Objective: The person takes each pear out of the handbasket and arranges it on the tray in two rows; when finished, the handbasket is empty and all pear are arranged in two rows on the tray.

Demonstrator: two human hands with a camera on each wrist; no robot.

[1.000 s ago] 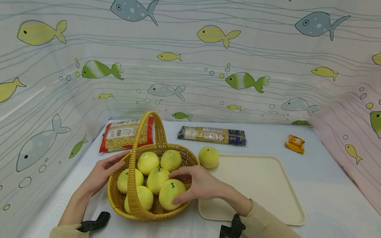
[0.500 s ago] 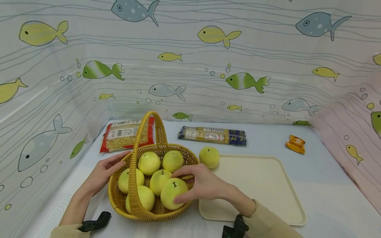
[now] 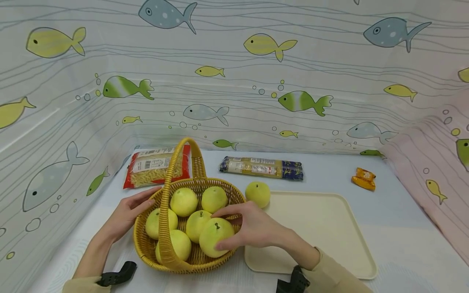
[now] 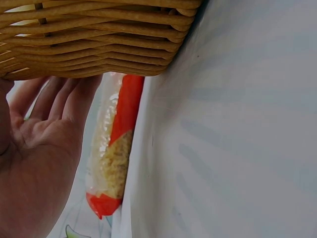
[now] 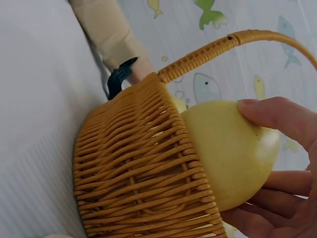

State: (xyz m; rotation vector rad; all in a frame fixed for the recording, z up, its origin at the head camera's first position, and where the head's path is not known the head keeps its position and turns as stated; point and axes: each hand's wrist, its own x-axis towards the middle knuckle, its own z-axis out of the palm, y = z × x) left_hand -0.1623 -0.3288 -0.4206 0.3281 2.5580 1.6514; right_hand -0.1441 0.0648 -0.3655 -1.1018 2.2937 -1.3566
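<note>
A yellow wicker basket [image 3: 199, 266] with a tall handle holds several round yellow-green pears, one of them [image 3: 184, 202] near the back. At the basket's right side, my right hand [image 3: 253, 226] grips the front-right pear [image 3: 216, 238], thumb on the near side and fingers behind. In the right wrist view this pear [image 5: 228, 153] bulges above the wicker rim. My left hand [image 3: 126, 213] rests against the basket's left side, its fingers lying along the outer wall. From the left wrist, the fingers of that hand [image 4: 44, 134] reach straight up to the wicker.
A loose pear [image 3: 257, 194] sits at the back-left corner of a cream tray [image 3: 307, 232]. Behind the basket lies a red-edged bag of pasta [image 3: 150, 169]. Packs of long noodles [image 3: 261, 167] lie at the back, and a small orange packet [image 3: 363, 178] is far right.
The pear in my right hand has shifted slightly up and to the right. Neighbouring pears in the basket have moved a little to the right. My left hand stays in place.
</note>
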